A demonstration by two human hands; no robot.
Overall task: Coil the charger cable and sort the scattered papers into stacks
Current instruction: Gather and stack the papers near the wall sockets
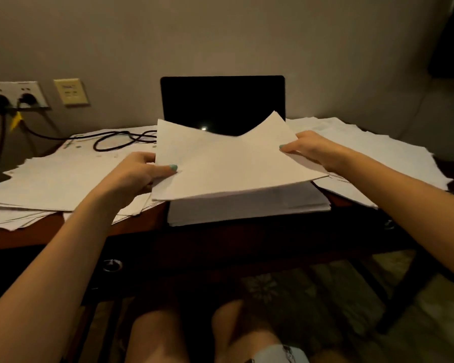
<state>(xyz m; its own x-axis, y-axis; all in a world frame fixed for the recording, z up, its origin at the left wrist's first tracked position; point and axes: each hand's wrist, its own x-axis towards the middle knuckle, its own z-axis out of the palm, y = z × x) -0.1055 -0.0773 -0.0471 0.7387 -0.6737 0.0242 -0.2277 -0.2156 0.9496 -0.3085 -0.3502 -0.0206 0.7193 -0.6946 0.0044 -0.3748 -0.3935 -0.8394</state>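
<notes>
Bare knees (233,331) are resting under the dark wooden desk (50,231). Left hand (139,174) and right hand (309,150) are each pinching, thumb on top, a sagging sheaf of white paper sheets (233,166) over the neat white stack (247,208), long axis seemingly left-right. Sheets are risking slipping askew. Black charger cable (116,142) is lying uncoiled back-left.

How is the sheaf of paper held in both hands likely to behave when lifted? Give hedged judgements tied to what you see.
Probably floppy: the sheaf sags in the middle between the left hand and right hand. Likely light: each hand's grip is only a thumb pinch at an edge. Sheets may slide apart, like the fanned papers on the desk.
</notes>
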